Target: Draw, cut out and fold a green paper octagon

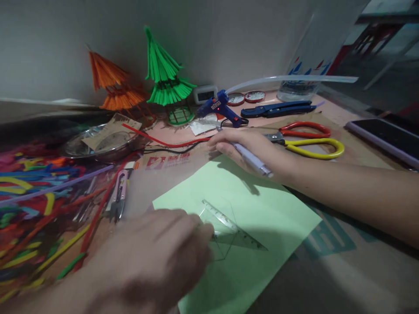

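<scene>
A sheet of pale green paper (288, 218) lies in front of me, with a thin pencilled outline of several straight sides on it. On that outline rests a clear set square (229, 223). My left hand (160, 253), blurred, is curled over the set square's left end, its fingertips closed there; the grip itself is partly hidden. My right hand (242, 146) is at the paper's far edge, holding a light purple pen (252, 159) that slants back across the hand. Its writing tip is hidden behind the fingers.
Behind stand orange (114, 83) and green (166, 78) tiered pipe-cleaner towers. A blue glue gun (222, 107), blue pliers (278, 109), red-and-yellow-handled scissors (310, 139) and a phone (386, 137) lie beyond. Coloured pipe cleaners (32, 205), a metal bowl (111, 144) and a cutter (120, 192) are left.
</scene>
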Tool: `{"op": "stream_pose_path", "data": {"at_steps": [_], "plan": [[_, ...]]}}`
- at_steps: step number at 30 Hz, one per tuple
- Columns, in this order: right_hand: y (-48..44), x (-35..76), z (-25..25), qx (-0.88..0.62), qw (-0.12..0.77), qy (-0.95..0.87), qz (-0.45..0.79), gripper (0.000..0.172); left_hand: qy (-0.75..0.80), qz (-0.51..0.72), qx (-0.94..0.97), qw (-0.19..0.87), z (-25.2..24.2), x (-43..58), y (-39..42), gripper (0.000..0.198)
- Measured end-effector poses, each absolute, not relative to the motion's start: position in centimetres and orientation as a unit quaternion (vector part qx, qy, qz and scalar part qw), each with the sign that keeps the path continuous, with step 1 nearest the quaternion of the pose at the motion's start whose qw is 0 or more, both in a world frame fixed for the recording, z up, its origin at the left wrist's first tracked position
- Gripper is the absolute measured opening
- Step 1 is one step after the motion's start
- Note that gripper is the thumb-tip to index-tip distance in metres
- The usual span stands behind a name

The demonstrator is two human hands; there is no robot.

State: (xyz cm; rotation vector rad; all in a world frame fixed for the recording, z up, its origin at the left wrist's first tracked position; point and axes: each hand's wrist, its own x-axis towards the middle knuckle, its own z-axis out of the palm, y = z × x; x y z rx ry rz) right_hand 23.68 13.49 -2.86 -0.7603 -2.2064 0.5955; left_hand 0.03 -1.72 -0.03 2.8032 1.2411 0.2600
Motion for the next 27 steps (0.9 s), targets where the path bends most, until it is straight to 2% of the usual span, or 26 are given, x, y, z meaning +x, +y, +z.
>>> {"op": "stream_pose_path", "data": {"at_steps": [3, 4, 6, 10, 14, 19, 24, 27], "plan": [[13.7, 23.8, -2.9, -0.323, 0.298, -0.879, 0.186, 0.017, 0.478, 0.033, 0.875, -0.078, 0.6, -0.8, -0.2, 0.031], [13.6, 23.8, -2.9, -0.328, 0.279, -0.885, 0.178, 0.017, 0.522, -0.015, 0.850, -0.071, 0.7, -1.0, 0.4, 0.032], [13.5, 23.8, -2.8, -0.331, 0.258, -0.891, 0.174, 0.020, 0.557, -0.034, 0.828, -0.048, 0.9, -1.5, 1.4, 0.037], [13.3, 23.8, -2.7, -0.327, 0.257, -0.895, 0.161, 0.022, 0.564, -0.027, 0.825, 0.028, 0.7, -2.2, 2.4, 0.049], [13.1, 23.9, -2.7, -0.307, 0.245, -0.910, 0.135, 0.024, 0.563, -0.019, 0.824, 0.054, 0.4, -2.2, 2.4, 0.058], [13.0, 24.0, -2.6, -0.295, 0.238, -0.914, 0.145, 0.026, 0.569, -0.021, 0.818, 0.083, 0.6, -2.0, 2.4, 0.052], [12.8, 24.0, -2.5, -0.283, 0.227, -0.921, 0.140, 0.027, 0.531, 0.007, 0.847, 0.025, 0.4, -2.0, 2.4, 0.040], [12.8, 24.0, -2.6, -0.277, 0.228, -0.925, 0.126, 0.031, 0.516, 0.011, 0.856, 0.024, 0.0, -2.1, 2.6, 0.037]]}}
